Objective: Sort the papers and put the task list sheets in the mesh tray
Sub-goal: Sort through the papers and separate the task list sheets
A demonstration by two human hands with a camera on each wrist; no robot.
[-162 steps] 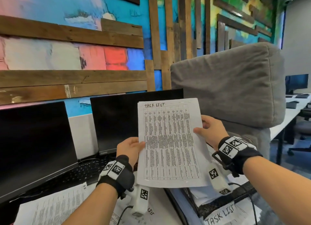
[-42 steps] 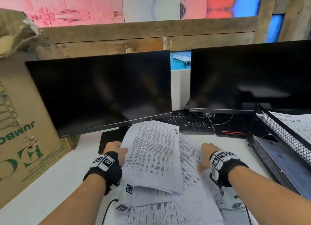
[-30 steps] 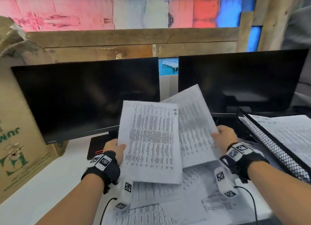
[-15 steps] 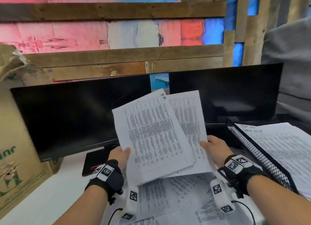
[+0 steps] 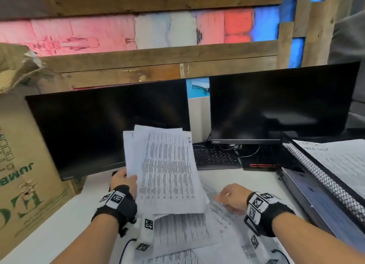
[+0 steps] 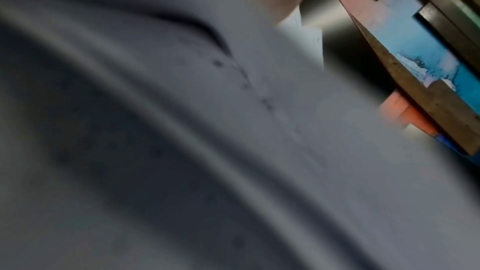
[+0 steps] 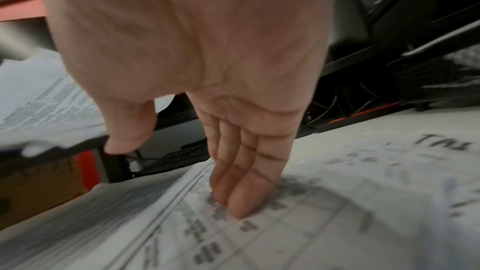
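A few printed sheets (image 5: 167,173) are held upright above the desk, pinched at their left edge by the left hand (image 5: 124,181); the right hand (image 7: 207,81) holds nothing, its straight fingers (image 7: 244,198) pressed onto the loose papers (image 5: 185,232) on the desk. The mesh tray (image 5: 320,176), at the right, already carries sheets.

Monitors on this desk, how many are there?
2. The left monitor stands behind the sheets that the left hand holds; the right monitor stands beside it, behind the keyboard. Neither is hidden.

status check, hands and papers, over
Left hand holds raised sheets. Right hand open, fingers on desk pile. Tray already holds sheets. Nothing in the way.
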